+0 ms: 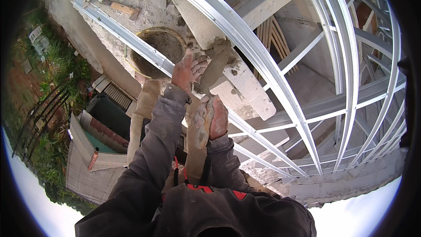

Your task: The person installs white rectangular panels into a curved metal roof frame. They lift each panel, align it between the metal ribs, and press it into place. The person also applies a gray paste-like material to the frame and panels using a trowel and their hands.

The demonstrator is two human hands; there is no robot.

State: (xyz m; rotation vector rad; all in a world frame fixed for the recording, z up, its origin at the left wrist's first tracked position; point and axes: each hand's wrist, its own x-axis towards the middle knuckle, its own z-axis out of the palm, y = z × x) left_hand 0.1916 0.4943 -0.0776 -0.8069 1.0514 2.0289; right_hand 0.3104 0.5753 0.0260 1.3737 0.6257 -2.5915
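My left hand (pixel 187 71) is open, fingers apart, beside a wet grey strip of mortar (pixel 213 66). It holds nothing that I can see. Lower and to the right, my right hand (pixel 217 119) is closed on a mortar-smeared, elongated flat piece (pixel 202 132); its exact kind is unclear. The mortar lies against the end of a pale block (pixel 245 91), which has grey smears on its face. Beyond my left hand stands a round tub (pixel 175 37) with a yellowish rim, holding grey mortar.
Curved metal roof channels (pixel 263 59) sweep across the right. A straight metal channel (pixel 125 37) passes over the tub. A brick piece (pixel 125 9) lies on the rough wall top. Far below on the left are a tiled roof (pixel 90 175) and greenery (pixel 57 57).
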